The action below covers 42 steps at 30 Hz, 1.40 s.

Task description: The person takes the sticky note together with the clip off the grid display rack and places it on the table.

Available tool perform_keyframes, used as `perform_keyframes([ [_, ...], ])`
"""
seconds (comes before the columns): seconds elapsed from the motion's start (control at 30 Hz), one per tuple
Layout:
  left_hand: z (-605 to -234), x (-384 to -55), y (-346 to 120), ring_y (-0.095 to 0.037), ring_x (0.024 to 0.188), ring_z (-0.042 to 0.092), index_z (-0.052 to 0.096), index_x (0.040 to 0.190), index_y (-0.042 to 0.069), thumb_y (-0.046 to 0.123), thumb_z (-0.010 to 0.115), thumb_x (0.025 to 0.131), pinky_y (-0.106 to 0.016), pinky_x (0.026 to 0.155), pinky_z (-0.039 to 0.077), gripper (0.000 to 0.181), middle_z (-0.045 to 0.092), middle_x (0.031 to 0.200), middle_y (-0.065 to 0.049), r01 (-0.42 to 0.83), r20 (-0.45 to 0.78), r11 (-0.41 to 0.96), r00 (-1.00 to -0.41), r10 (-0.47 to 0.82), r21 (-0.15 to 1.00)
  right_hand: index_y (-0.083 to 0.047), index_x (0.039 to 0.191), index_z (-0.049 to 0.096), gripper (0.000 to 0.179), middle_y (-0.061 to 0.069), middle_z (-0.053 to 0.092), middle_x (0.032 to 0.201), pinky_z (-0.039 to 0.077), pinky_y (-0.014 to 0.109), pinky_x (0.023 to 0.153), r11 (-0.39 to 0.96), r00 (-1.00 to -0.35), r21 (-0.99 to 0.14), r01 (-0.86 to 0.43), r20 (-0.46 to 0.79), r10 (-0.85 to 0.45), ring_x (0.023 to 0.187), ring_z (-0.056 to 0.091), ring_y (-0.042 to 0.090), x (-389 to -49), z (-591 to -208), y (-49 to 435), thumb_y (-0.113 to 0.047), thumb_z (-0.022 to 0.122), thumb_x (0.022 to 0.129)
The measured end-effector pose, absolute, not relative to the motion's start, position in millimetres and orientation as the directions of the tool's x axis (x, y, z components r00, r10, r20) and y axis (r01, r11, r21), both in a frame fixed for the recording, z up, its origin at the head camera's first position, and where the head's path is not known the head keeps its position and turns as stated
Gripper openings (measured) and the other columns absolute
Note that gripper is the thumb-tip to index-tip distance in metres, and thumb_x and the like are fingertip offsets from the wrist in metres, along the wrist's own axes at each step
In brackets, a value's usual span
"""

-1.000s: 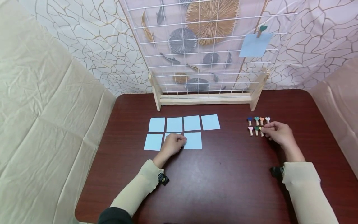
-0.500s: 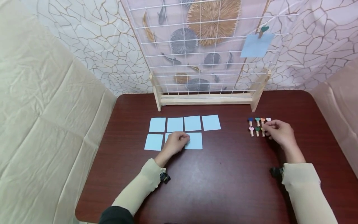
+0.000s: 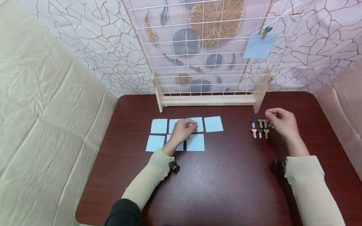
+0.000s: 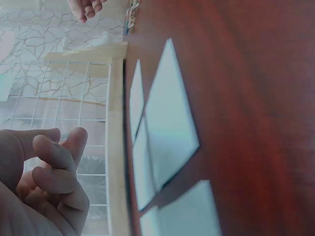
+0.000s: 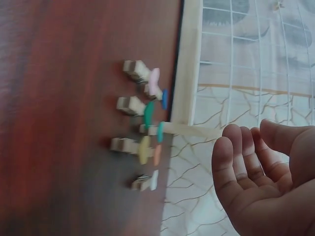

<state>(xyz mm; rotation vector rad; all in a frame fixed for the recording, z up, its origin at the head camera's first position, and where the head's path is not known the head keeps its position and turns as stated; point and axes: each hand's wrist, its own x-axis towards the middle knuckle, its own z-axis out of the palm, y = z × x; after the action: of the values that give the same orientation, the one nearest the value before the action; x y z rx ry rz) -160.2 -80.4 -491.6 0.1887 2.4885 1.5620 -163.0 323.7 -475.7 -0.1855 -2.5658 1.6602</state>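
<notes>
My left hand (image 3: 183, 129) hovers over light-blue paper squares laid in two rows, partly covering the middle ones, such as the front-row right square (image 3: 195, 142). In the left wrist view its fingers (image 4: 56, 152) are loosely bent, with nothing between them. My right hand (image 3: 282, 123) hangs just behind and right of several small wooden clothespins with coloured hearts, among them a pink one (image 3: 254, 133) and a yellow one (image 3: 266, 133). It partly hides the white-heart clothespin (image 5: 143, 182). In the right wrist view the fingers are relaxed and empty, apart from the clothespins.
A white wire grid (image 3: 214, 38) stands on a wooden base (image 3: 207, 102) at the table's back. At its upper right, a green-heart clothespin (image 3: 266, 31) holds a blue paper square (image 3: 260, 47). Draped cloth (image 3: 53, 125) flanks the dark red table (image 3: 223, 185).
Both hands have risen and moved back toward the grid, the left also rightward. The right fingers have left the yellow-heart clothespin. Papers and clothespins keep their rows.
</notes>
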Motion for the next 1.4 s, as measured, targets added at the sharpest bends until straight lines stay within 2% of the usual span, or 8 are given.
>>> perform_keyframes([
  [0.2,-482,-176,-66,-0.023,0.050,0.061,0.076,0.119,0.006,0.022,0.068,0.104,-0.026,0.046,0.047,0.024,0.079,0.092,-0.007,0.080,-0.018,0.450,-0.978,0.208,0.890,0.008,0.110,0.069,0.029,-0.017,0.069,0.071,0.055,0.015,0.059,0.373,-0.982,-0.925,0.067,0.005,0.189,0.064,0.068,-0.002,-173,-459,319,-0.021,0.064,0.106],
  [0.33,-475,-186,-58,-0.033,0.056,0.066,0.076,0.119,0.009,0.023,0.068,0.105,-0.025,0.045,0.043,0.022,0.079,0.095,-0.011,0.104,0.012,0.457,-0.980,0.199,0.884,0.010,0.102,0.070,0.036,-0.019,0.069,0.068,0.055,0.014,0.063,0.365,-0.977,-0.930,0.054,0.026,0.211,0.065,0.068,-0.002,-183,-445,316,-0.025,0.065,0.106],
  [0.47,-467,-196,-49,-0.038,0.064,0.069,0.075,0.123,0.009,0.024,0.069,0.105,-0.026,0.049,0.041,0.024,0.079,0.098,-0.012,0.125,0.041,0.428,-0.979,0.199,0.895,0.008,0.106,0.072,0.036,-0.025,0.068,0.075,0.055,0.013,0.066,0.400,-0.972,-0.916,0.003,0.091,0.215,0.070,0.068,-0.004,-191,-428,314,-0.026,0.059,0.109],
  [0.7,-451,-215,-31,-0.026,0.064,0.072,0.074,0.127,0.009,0.020,0.068,0.105,-0.027,0.063,0.058,0.026,0.079,0.105,-0.007,0.188,0.125,0.365,-0.974,0.190,0.912,-0.018,0.104,0.075,0.015,-0.024,0.068,0.087,0.055,0.013,0.069,0.351,-0.964,-0.933,-0.078,0.160,0.213,0.080,0.066,-0.003,-208,-395,306,-0.020,0.061,0.108],
  [0.87,-436,-228,-21,-0.031,0.064,0.073,0.073,0.128,0.006,0.019,0.065,0.107,-0.027,0.060,0.057,0.027,0.078,0.110,-0.011,0.238,0.185,0.360,-0.967,0.177,0.902,-0.010,0.114,0.075,0.015,-0.021,0.067,0.093,0.054,0.010,0.072,0.366,-0.945,-0.916,-0.163,0.252,0.210,0.081,0.065,-0.004,-221,-367,298,-0.016,0.063,0.106],
  [1.07,-419,-237,-14,-0.028,0.064,0.072,0.072,0.130,0.006,0.020,0.062,0.108,-0.025,0.062,0.056,0.028,0.077,0.113,-0.010,0.299,0.242,0.382,-0.951,0.191,0.875,-0.010,0.111,0.077,0.014,-0.016,0.068,0.092,0.054,0.011,0.073,0.330,-0.921,-0.911,-0.246,0.326,0.213,0.084,0.064,0.001,-235,-340,291,-0.010,0.065,0.104],
  [1.17,-413,-239,-10,-0.028,0.066,0.072,0.071,0.130,0.004,0.020,0.061,0.108,-0.026,0.061,0.057,0.028,0.077,0.112,-0.011,0.321,0.260,0.379,-0.944,0.204,0.868,-0.013,0.109,0.079,0.014,-0.016,0.069,0.093,0.054,0.011,0.073,0.342,-0.911,-0.899,-0.274,0.357,0.206,0.082,0.064,0.001,-240,-330,288,-0.012,0.066,0.104],
  [1.4,-400,-241,2,-0.023,0.061,0.071,0.073,0.127,0.004,0.014,0.063,0.107,-0.025,0.054,0.055,0.024,0.078,0.105,-0.012,0.334,0.286,0.372,-0.941,0.179,0.866,-0.007,0.116,0.079,0.019,-0.015,0.071,0.103,0.053,0.011,0.072,0.361,-0.901,-0.886,-0.291,0.380,0.208,0.082,0.065,0.001,-248,-315,283,-0.016,0.068,0.103],
])
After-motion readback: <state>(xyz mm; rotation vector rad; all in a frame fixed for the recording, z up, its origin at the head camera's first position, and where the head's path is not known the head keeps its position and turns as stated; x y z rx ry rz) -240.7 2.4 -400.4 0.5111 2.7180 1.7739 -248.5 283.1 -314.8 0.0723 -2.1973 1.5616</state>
